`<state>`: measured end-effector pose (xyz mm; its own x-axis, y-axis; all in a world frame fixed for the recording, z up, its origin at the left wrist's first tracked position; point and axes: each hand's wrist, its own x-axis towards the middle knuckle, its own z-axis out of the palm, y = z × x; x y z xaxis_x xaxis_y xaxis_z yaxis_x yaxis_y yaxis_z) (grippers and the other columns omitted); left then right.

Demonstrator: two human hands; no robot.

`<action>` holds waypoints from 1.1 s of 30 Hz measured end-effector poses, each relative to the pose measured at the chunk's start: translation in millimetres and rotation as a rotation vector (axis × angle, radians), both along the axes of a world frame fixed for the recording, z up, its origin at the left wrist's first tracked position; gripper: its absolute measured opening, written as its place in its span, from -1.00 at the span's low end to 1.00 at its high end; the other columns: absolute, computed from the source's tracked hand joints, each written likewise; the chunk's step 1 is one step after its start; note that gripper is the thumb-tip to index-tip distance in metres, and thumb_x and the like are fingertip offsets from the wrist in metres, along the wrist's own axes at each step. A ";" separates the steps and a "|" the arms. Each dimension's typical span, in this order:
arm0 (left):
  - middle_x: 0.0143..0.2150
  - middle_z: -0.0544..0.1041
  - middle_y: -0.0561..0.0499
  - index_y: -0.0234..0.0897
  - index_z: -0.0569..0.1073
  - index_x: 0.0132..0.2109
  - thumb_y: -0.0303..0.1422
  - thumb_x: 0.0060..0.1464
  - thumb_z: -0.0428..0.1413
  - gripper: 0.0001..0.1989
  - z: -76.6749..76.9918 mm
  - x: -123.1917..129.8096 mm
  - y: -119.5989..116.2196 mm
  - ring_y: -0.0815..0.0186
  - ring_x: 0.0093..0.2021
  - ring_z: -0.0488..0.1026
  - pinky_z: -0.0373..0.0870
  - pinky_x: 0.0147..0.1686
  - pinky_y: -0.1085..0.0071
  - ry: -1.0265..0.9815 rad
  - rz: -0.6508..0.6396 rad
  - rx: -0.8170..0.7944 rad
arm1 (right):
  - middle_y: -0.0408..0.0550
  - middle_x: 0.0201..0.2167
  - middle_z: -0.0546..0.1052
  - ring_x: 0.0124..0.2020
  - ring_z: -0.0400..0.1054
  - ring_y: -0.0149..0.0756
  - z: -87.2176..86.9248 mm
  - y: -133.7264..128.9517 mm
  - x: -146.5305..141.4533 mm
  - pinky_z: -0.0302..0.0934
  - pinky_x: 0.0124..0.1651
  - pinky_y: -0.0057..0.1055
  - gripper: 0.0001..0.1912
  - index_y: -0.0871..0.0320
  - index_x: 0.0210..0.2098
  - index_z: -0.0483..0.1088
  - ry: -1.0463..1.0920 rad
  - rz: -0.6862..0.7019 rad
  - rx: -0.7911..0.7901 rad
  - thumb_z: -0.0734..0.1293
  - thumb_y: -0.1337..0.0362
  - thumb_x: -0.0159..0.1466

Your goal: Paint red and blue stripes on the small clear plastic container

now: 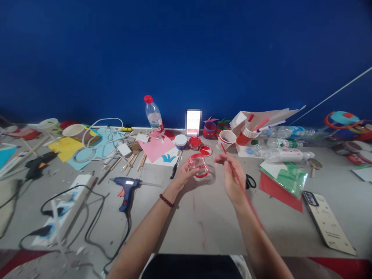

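Note:
My left hand (185,175) is closed around a clear plastic bottle section (200,170), cut short, with red paint along its rims. To its right, my right hand (233,176) grips a long red paintbrush (238,180), which slants down along my forearm; I cannot make out its bristles. The brush is apart from the bottle section. Just behind my hands stand an open jar of red paint (195,143), its red-smeared lid (205,150), a white-lidded jar (180,142) and a paper cup (227,138).
A blue glue gun (126,190) and power strip (65,211) with trailing cords lie left. Pink paper (157,146) and a red-capped bottle (154,115) are behind. On the right are black-handled scissors (250,181), plastic bottles (287,155), green paper (286,174) and a phone (328,223).

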<state>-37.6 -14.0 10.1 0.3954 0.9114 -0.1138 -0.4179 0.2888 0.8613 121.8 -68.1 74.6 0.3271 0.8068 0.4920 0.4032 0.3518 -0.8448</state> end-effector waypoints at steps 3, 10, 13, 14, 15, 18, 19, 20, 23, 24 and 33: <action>0.11 0.59 -0.21 -0.25 0.58 0.07 -0.21 -0.16 0.44 -0.40 0.7 -0.4 0.1 -0.08 0.16 0.50 0.32 0.22 -0.03 0.019 -0.005 0.004 | -0.07 -0.26 0.59 -0.24 0.54 -0.23 18.3 2.2 17.1 0.48 -0.12 -0.17 -0.73 -0.01 0.00 0.49 0.014 0.065 0.050 0.20 0.16 0.44; 0.17 0.56 -0.20 -0.24 0.57 0.07 -0.24 -0.22 0.46 -0.37 -2.6 -0.8 1.8 -0.06 0.21 0.45 0.28 0.25 0.00 0.048 0.007 0.049 | 0.04 0.02 0.51 -0.15 0.53 -0.18 25.5 63.7 47.0 0.55 -0.18 -0.15 -0.71 -0.01 0.00 0.51 -0.089 0.180 0.019 0.24 0.08 0.40; 0.18 0.55 -0.21 -0.24 0.56 0.08 -0.26 -0.22 0.47 -0.36 -4.0 -0.6 2.6 -0.07 0.23 0.43 0.27 0.25 -0.01 0.047 0.015 0.055 | 0.03 -0.09 0.57 -0.16 0.55 -0.18 20.5 98.5 39.7 0.52 -0.09 -0.15 -0.74 0.06 -0.06 0.47 -0.072 0.237 -0.057 0.26 0.10 0.37; 0.17 0.55 -0.21 -0.25 0.56 0.07 -0.26 -0.22 0.47 -0.36 -4.1 -0.4 2.9 -0.08 0.22 0.44 0.27 0.25 -0.02 0.046 0.018 0.051 | 0.02 -0.13 0.58 -0.17 0.55 -0.18 19.3 107.9 35.5 0.50 -0.07 -0.15 -0.76 0.08 -0.09 0.45 -0.066 0.247 -0.081 0.28 0.11 0.35; 0.15 0.56 -0.21 -0.25 0.56 0.07 -0.25 -0.22 0.47 -0.36 -3.9 -0.2 3.1 -0.08 0.20 0.45 0.26 0.25 -0.03 0.044 0.022 0.046 | 0.00 -0.19 0.59 -0.19 0.56 -0.17 18.6 115.6 31.0 0.49 -0.07 -0.15 -0.78 0.09 -0.10 0.43 -0.069 0.245 -0.117 0.31 0.12 0.33; 0.09 0.60 -0.21 -0.27 0.58 0.03 -0.23 -0.22 0.47 -0.40 -3.4 0.5 3.5 -0.07 0.19 0.47 0.23 0.27 -0.03 0.032 0.034 0.042 | -0.02 -0.28 0.60 -0.23 0.55 -0.15 18.3 128.9 20.5 0.44 -0.03 -0.15 -0.86 0.09 -0.26 0.42 -0.138 0.227 -0.201 0.32 0.16 0.28; 0.09 0.60 -0.20 -0.26 0.58 0.02 -0.23 -0.21 0.47 -0.41 -3.4 0.6 3.6 -0.07 0.19 0.47 0.22 0.28 -0.03 0.029 0.035 0.042 | -0.02 -0.29 0.60 -0.23 0.55 -0.15 18.2 130.7 18.7 0.42 -0.02 -0.16 -0.87 0.09 -0.29 0.42 -0.163 0.231 -0.213 0.32 0.17 0.28; 0.08 0.60 -0.19 -0.25 0.59 0.02 -0.23 -0.20 0.47 -0.41 -3.6 0.6 3.6 -0.06 0.18 0.47 0.22 0.28 -0.03 0.027 0.033 0.041 | -0.03 -0.29 0.61 -0.24 0.55 -0.16 17.9 131.7 17.8 0.41 -0.01 -0.17 -0.87 0.09 -0.31 0.42 -0.182 0.239 -0.218 0.31 0.18 0.27; 0.07 0.61 -0.17 -0.24 0.59 0.02 -0.24 -0.18 0.45 -0.44 -3.9 0.4 3.7 -0.05 0.16 0.48 0.23 0.26 -0.03 0.034 0.029 0.036 | -0.02 -0.27 0.61 -0.24 0.53 -0.17 13.6 133.1 19.0 0.38 -0.02 -0.19 -0.86 0.10 -0.30 0.43 -0.213 0.259 -0.208 0.29 0.18 0.28; 0.06 0.61 -0.17 -0.24 0.60 0.01 -0.24 -0.17 0.45 -0.46 -3.7 0.2 3.6 -0.05 0.16 0.48 0.24 0.26 -0.03 0.035 0.032 0.035 | -0.01 -0.25 0.61 -0.24 0.53 -0.18 11.0 133.7 19.8 0.38 -0.02 -0.19 -0.85 0.11 -0.30 0.43 -0.223 0.263 -0.204 0.29 0.17 0.28; 0.03 0.63 -0.17 -0.25 0.60 -0.03 -0.23 -0.16 0.45 -0.50 1.2 1.0 2.6 -0.05 0.16 0.48 0.23 0.26 -0.01 0.024 0.047 0.023 | -0.01 -0.26 0.63 -0.29 0.49 -0.19 -0.7 135.5 11.5 0.34 -0.10 -0.24 -0.76 0.12 -0.28 0.49 -0.292 0.280 -0.186 0.25 0.13 0.32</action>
